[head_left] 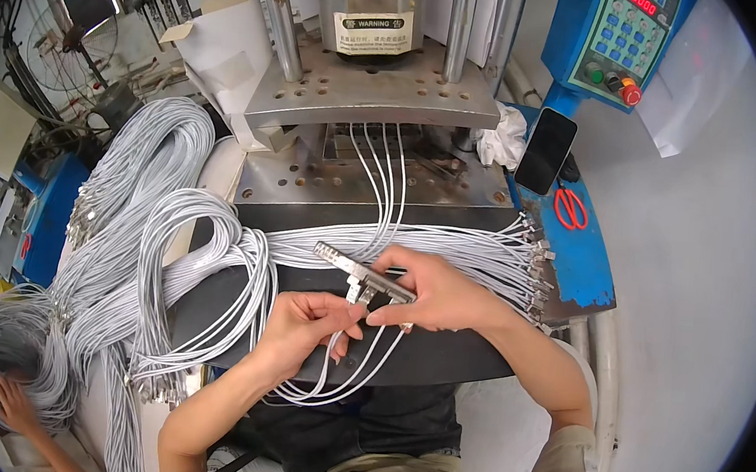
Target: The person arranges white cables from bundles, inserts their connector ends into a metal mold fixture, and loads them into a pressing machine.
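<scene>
My right hand (pixel 437 290) grips a slotted metal bar (pixel 339 258), like a mould insert, and holds it tilted above the black work surface in front of me. Pinched between the fingers of my left hand (pixel 306 325) is a white cable plug, partly hidden, right under the bar. A few white cables (pixel 324 398) loop down from both hands toward my lap. Just beyond my hands lies a long bundle of white cables (pixel 478 247), its metal-tipped ends fanned out on the right.
A steel press (pixel 373 111) stands ahead, with several cables running into its opening. At right are a blue control box (pixel 615 44), a phone (pixel 546 150) and red-handled scissors (pixel 571 207). Coiled cables (pixel 142 156) crowd the left, where another person's hand (pixel 15 405) touches a bundle.
</scene>
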The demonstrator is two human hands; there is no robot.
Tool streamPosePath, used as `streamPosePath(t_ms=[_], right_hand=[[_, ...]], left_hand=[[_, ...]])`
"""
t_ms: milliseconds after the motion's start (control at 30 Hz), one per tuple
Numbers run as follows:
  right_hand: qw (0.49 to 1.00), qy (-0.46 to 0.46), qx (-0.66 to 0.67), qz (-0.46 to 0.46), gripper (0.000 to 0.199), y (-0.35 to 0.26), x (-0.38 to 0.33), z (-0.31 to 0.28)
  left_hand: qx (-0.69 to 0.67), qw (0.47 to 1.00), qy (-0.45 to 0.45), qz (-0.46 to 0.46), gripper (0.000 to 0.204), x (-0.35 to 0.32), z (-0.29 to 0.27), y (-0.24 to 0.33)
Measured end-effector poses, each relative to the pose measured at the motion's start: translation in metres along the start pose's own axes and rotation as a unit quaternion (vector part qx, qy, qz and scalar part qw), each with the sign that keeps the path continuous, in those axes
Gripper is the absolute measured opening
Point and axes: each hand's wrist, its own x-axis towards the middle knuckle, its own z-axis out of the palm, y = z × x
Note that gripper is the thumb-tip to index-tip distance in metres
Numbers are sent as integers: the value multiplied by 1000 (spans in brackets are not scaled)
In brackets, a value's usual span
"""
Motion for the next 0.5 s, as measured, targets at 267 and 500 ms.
streamPosePath(t_ms=[267, 500], right_hand=[[998, 47, 13, 30, 41, -10, -3, -7], [995, 80, -62, -14, 39, -6, -1, -1]], left_hand=[[21, 1000, 3, 2, 27, -1, 6, 3], [8, 998, 48, 43, 27, -2, 0, -4]])
